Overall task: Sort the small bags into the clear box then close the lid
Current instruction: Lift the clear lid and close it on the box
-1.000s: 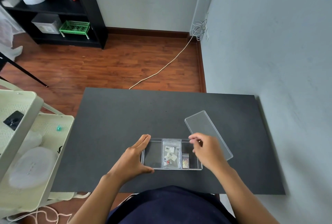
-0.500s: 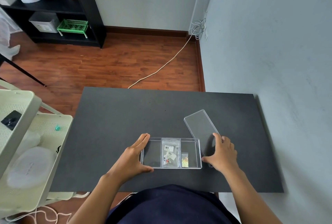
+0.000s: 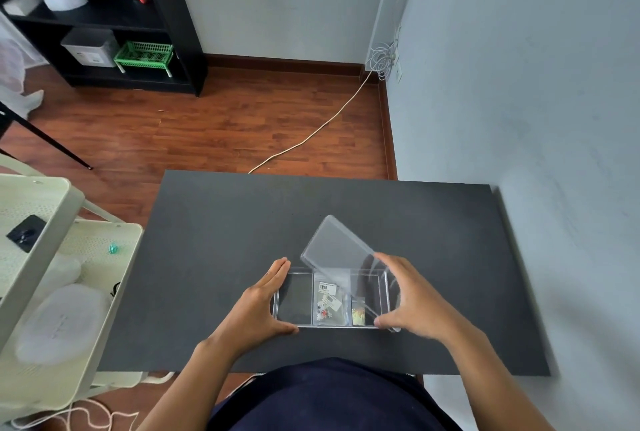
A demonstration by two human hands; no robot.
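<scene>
A clear box (image 3: 294, 323) with three compartments sits near the front of the black table (image 3: 225, 223). Its middle compartment holds a small bag (image 3: 327, 304) with a barcode label. The right compartment holds a smaller bag (image 3: 358, 314) with yellow contents. The left compartment looks empty. My left hand (image 3: 259, 306) rests against the box's left end, thumb at the front wall. My right hand (image 3: 412, 299) grips the clear lid (image 3: 334, 247), which is lifted and tilted over the box's right half, its far end pointing up and left.
A cream trolley (image 3: 62, 257) with a white lidded tub stands left of the table. The grey wall runs along the table's right side. A black shelf unit and a cable lie on the wooden floor beyond the far edge.
My right hand left the box, went to the lid lying on the table at the right, picked it up and swung it left over the box. My left hand stayed put.
</scene>
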